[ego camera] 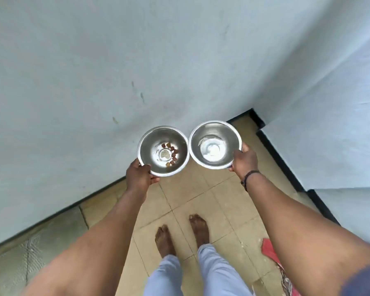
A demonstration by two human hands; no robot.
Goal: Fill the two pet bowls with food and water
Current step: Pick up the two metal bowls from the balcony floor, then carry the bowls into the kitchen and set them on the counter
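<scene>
Left hand [139, 175] grips rim of food bowl [163, 151] w/ few kibble bits; right hand [243, 161] grips water bowl [215, 144], little water inside. Both held over tiled floor [201, 201], rims touching. Risk: edge-only hold tilts, water slops, barefoot slip

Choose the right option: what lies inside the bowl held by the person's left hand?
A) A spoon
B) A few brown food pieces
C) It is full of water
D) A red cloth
B: the bowl gripped by the left hand holds only a few brown food pieces scattered on its shiny bottom.
</scene>
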